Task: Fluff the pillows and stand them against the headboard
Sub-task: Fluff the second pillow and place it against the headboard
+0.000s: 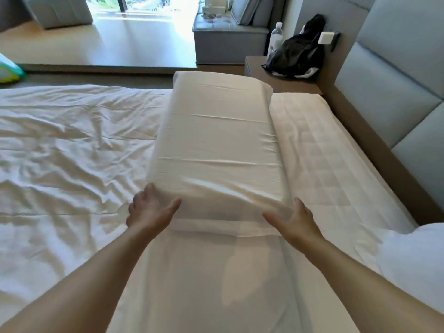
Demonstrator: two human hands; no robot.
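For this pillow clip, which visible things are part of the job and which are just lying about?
Part of the job: long pillow, second pillow, headboard, left hand, right hand.

Just lying about: water bottle, black bag, nightstand, grey sofa.

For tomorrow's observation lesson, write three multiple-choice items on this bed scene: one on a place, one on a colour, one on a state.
1. Where is the headboard in the view?
A. right
B. left
C. behind the camera

2. What colour is the bag on the nightstand?
A. red
B. black
C. yellow

3. How does the long pillow lie?
A. upright against the headboard
B. on the floor
C. flat on the bed, hands at its near end

Answers: 1 A, padded panels line the right edge. 2 B, it is dark beside the water bottle. 3 C, the left hand and right hand are open at its near corners.
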